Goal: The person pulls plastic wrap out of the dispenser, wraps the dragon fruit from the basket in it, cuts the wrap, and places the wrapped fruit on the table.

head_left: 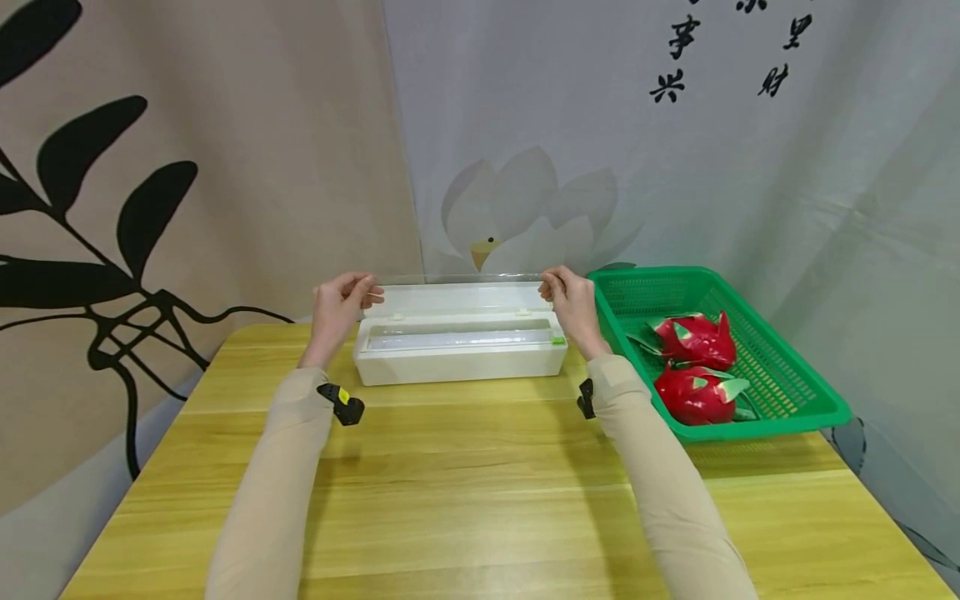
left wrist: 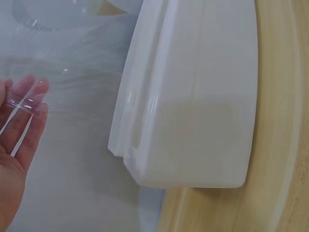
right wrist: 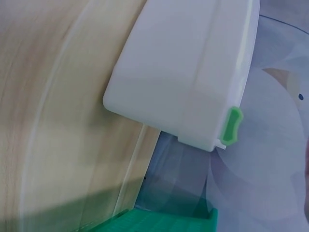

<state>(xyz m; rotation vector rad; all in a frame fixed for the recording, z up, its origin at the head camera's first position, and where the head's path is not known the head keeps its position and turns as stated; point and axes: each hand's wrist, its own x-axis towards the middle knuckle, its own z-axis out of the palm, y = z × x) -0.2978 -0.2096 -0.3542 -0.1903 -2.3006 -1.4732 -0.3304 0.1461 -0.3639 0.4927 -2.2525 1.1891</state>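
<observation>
A white cling film dispenser (head_left: 459, 367) sits at the far edge of the table, its lid (head_left: 465, 298) tipped back and a film roll (head_left: 457, 338) visible inside. Above the lid, a clear sheet of cling film (left wrist: 77, 89) stretches between both hands. My left hand (head_left: 339, 310) pinches one end of it, with the film wrapped over the fingertips in the left wrist view. At the other end my right hand (head_left: 573, 307) pinches the film with thumb and fingers; only a sliver of it enters the right wrist view. A green slider (right wrist: 232, 126) marks the dispenser's right end.
A green plastic basket (head_left: 787, 354) stands at the right of the wooden table (head_left: 465, 492), close to my right hand. Two red dragon fruits (head_left: 697, 396) lie in it. Printed curtains (head_left: 300, 167) hang behind the table.
</observation>
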